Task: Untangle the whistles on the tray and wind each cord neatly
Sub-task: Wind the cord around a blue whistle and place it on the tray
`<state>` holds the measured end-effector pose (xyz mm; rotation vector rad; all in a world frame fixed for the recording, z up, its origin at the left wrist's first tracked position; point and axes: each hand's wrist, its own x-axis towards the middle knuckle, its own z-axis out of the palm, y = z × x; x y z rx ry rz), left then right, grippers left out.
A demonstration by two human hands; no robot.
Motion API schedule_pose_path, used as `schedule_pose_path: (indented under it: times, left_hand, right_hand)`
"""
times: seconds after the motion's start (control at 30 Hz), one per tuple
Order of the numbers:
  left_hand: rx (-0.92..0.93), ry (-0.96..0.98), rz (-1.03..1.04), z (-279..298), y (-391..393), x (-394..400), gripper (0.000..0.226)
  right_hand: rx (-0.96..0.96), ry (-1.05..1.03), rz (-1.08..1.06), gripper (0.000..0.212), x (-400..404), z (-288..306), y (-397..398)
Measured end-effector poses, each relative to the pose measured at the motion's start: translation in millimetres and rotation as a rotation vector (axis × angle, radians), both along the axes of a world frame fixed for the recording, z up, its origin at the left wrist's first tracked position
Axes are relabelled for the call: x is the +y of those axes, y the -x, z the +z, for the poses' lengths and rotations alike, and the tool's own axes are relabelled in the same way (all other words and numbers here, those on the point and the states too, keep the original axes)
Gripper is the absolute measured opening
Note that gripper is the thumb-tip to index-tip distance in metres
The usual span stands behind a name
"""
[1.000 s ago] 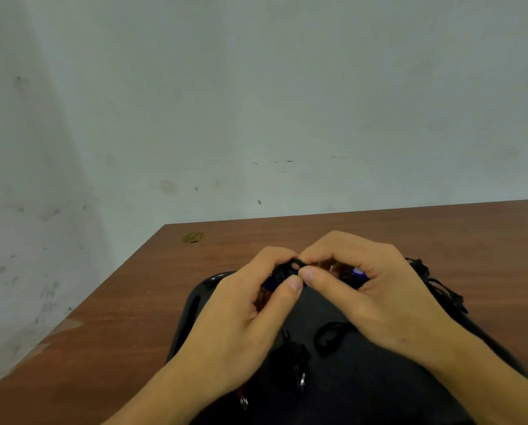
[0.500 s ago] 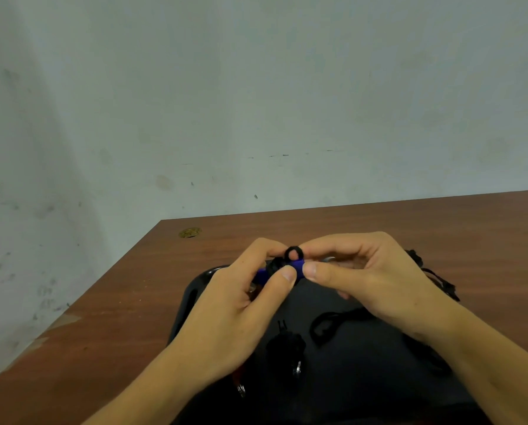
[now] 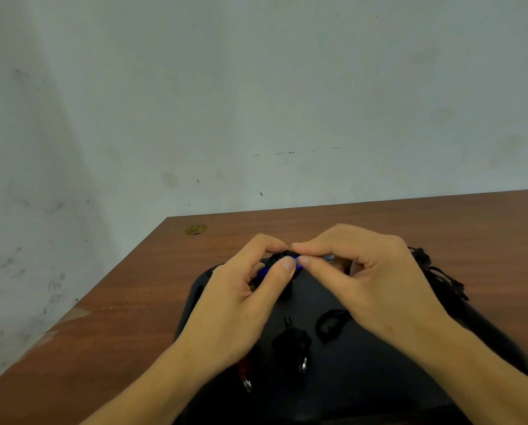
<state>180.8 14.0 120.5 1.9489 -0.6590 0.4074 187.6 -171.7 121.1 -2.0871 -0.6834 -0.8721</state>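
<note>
A black tray (image 3: 373,391) lies on the wooden table in front of me. Above its far edge my left hand (image 3: 241,305) grips a blue whistle (image 3: 262,272) between thumb and curled fingers. My right hand (image 3: 370,283) pinches the black cord (image 3: 282,255) of that whistle right beside the left thumb. A loop of black cord (image 3: 330,325) hangs under the right hand onto the tray. A black whistle with wound cord (image 3: 292,340) and a red whistle (image 3: 244,365) lie on the tray below my left hand.
A tangle of black cords (image 3: 434,274) hangs over the tray's far right edge. A small brass disc (image 3: 196,229) sits near the table's (image 3: 128,317) far left corner. A pale wall stands behind the table.
The small cord loop that stood up between my fingertips half a second ago is now pressed down against the blue whistle. Both hands stay together over the tray's far edge.
</note>
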Motion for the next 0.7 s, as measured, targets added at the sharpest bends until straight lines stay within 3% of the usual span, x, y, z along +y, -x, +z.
schedule_pose_path:
  times: [0.17, 0.3, 0.47, 0.57, 0.7]
  left_hand:
    - [0.157, 0.197, 0.0, 2.4, -1.3, -0.5, 0.011]
    - [0.293, 0.299, -0.174, 1.1, -1.7, -3.2, 0.019]
    - [0.295, 0.311, -0.309, -2.6, 2.3, -5.8, 0.017]
    - [0.254, 0.327, -0.278, -0.9, 2.8, -5.1, 0.003]
    - [0.227, 0.348, -0.239, 2.5, 4.1, -4.6, 0.009]
  right_hand:
    - [-0.09, 0.015, -0.006, 0.023, 8.3, -4.6, -1.6]
    - [-0.106, -0.074, 0.016, 0.022, 9.1, -6.2, -5.4]
    - [-0.07, -0.151, 0.037, 0.021, 6.2, -3.6, -4.6]
    - [0.03, -0.214, 0.11, 0.023, 8.8, -3.5, 0.2]
    - [0.212, -0.379, 0.24, 0.021, 10.5, -1.6, 2.8]
